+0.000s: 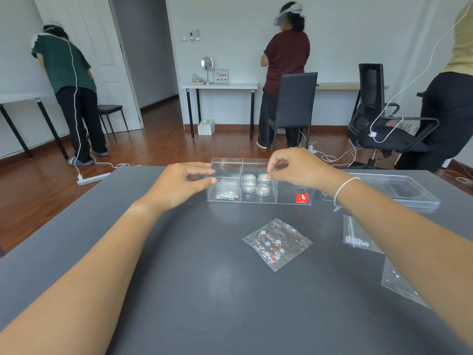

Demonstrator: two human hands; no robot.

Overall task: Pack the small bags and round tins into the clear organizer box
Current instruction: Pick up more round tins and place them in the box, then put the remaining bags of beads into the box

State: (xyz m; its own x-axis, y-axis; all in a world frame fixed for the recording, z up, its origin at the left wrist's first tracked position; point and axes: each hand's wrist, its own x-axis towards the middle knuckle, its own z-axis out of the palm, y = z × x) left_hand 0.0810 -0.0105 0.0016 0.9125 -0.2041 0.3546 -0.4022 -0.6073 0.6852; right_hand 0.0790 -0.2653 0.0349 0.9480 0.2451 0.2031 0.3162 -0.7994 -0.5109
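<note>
The clear organizer box point(284, 196) stands at the far middle of the dark grey table and has three compartments. Small bags point(226, 194) lie in its left compartment. Several round tins point(249, 187) sit in the middle one. The right compartment shows only a red label. My left hand point(184, 185) pinches the box's left wall between thumb and fingers. My right hand point(299, 167) reaches over the box, fingertips closed on the far right tin point(263, 178). One loose bag of white and red beads point(277, 243) lies on the table nearer to me.
The box's clear lid point(399, 190) lies to the right of it. Two more small bags point(357, 237) point(399, 283) lie on the right, partly under my right forearm. Behind the table stand three people, two chairs point(291, 106) and floor cables.
</note>
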